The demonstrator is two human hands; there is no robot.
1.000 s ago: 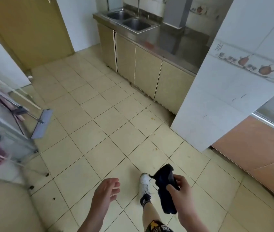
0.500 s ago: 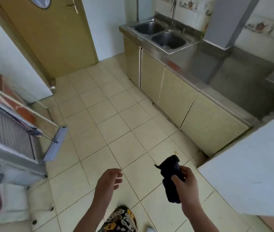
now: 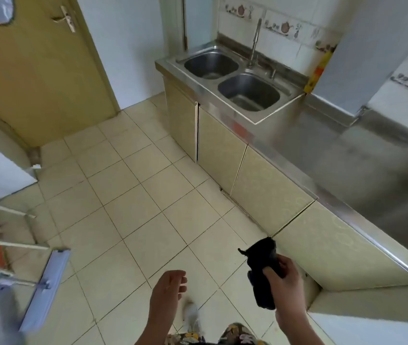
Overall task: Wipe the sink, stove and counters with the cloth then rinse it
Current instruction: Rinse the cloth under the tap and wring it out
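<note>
Two hands show low in view: the right hand (image 3: 285,280) pinches a dark bunched cloth (image 3: 261,272) above the tiled floor, well apart from the steel double sink (image 3: 232,80); the left hand (image 3: 170,286) hangs loosely spread, holding nothing. The cloth is balled, so it may smear rather than wipe unless unfolded. The long steel bench (image 3: 362,170) is blurred, and no stove is visible.
</note>
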